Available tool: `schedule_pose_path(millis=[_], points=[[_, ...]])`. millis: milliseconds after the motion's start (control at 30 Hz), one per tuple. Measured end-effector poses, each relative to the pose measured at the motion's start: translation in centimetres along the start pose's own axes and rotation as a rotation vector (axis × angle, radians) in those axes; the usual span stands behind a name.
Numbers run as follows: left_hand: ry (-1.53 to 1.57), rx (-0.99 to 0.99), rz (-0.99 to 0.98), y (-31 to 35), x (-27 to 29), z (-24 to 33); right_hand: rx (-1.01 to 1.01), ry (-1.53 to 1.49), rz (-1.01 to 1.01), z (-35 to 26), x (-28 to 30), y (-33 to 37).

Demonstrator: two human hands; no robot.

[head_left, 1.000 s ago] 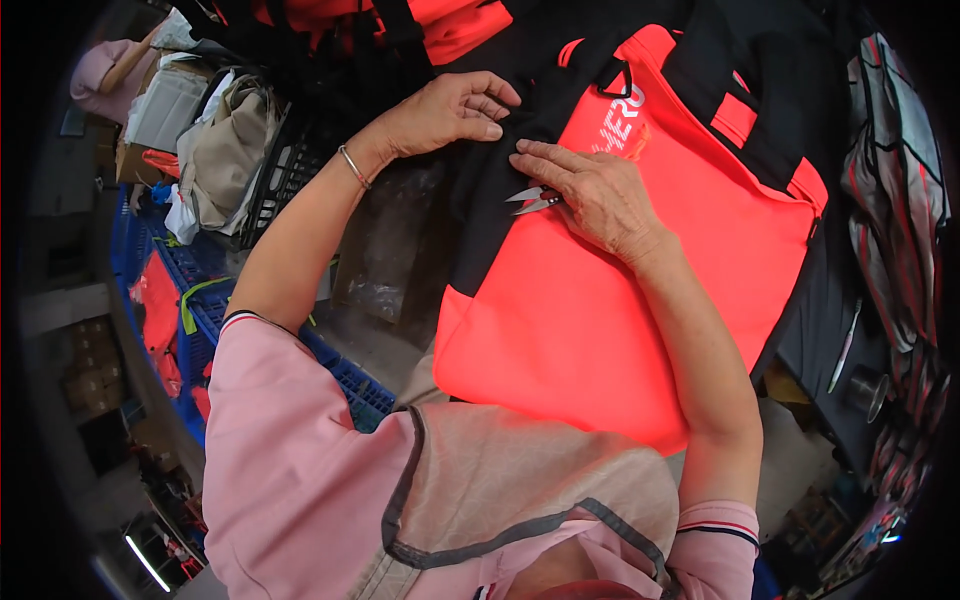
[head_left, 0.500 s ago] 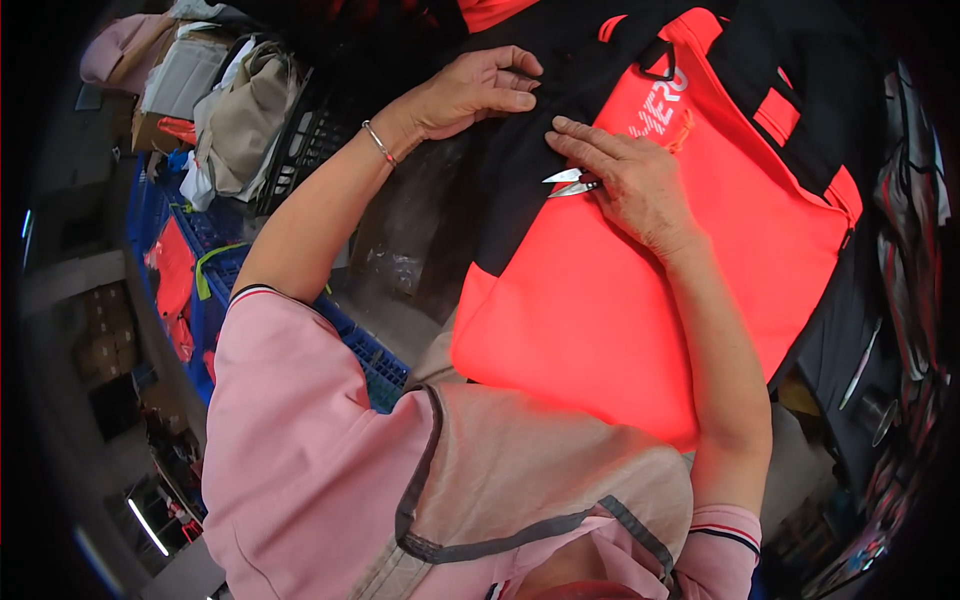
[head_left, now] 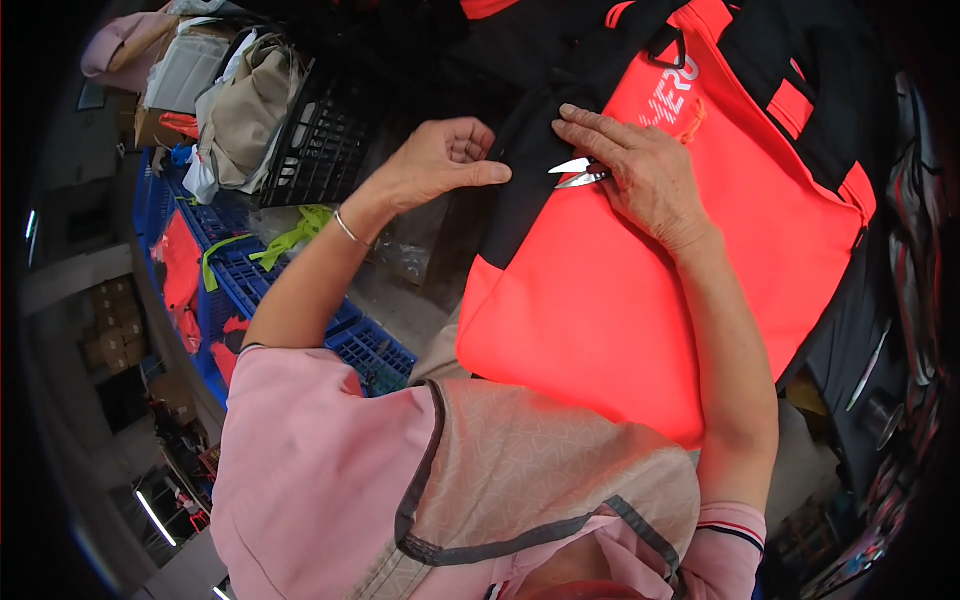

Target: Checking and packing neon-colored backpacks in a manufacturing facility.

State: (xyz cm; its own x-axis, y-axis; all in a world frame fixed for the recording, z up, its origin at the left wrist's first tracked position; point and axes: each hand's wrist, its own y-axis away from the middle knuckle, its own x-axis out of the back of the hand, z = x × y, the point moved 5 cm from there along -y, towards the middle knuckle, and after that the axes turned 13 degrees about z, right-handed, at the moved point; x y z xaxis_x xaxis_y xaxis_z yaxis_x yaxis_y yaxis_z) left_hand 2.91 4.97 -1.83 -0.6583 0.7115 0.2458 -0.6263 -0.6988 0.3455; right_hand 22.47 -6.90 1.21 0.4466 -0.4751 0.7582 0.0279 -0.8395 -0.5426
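A bright coral and black sewn fabric piece [head_left: 590, 320] lies in front of me, with white print, an orange cord and black panels at its upper part. My right hand [head_left: 645, 175] rests on it near the black edge, fingers stretched out. Tucked in that hand are thread snips [head_left: 575, 174], their silver blades poking out to the left; the handles are hidden under the palm. My left hand [head_left: 445, 165] is just left of the black edge, thumb out and fingers loosely curled, with nothing visible in it. A bracelet sits on the left wrist.
To the left stands a black plastic crate [head_left: 318, 135] beside piled beige cloth [head_left: 252, 115]. Blue plastic crates [head_left: 370, 350] below hold coral scraps [head_left: 178, 275] and yellow-green strips [head_left: 290, 240]. A slim pale tool [head_left: 867, 370] and a metal cup [head_left: 884, 415] lie at the right.
My left hand has moved left and downward, away from the black fabric. The right hand stays on the coral fabric with the snips, having shifted slightly right.
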Motion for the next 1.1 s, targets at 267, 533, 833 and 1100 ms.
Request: schedule_pose_path(millis=[267,533,833,1100], points=[[0.493,0.124,-0.002,0.9,-1.4,-2.6,0.01,-0.008,0.025,0.0,0.0,-0.1],[0.633,0.157,0.06,0.6,-2.4,-3.3,0.002,-0.021,0.029,0.1,0.2,-0.3],[-0.409,-0.186,0.316,1.7,-1.6,0.9,-0.007,0.043,-0.036,-0.1,-0.3,-0.1],[0.49,0.153,0.046,2.3,-1.5,-1.2,0.022,-0.009,0.047,-0.2,0.1,-0.3]])
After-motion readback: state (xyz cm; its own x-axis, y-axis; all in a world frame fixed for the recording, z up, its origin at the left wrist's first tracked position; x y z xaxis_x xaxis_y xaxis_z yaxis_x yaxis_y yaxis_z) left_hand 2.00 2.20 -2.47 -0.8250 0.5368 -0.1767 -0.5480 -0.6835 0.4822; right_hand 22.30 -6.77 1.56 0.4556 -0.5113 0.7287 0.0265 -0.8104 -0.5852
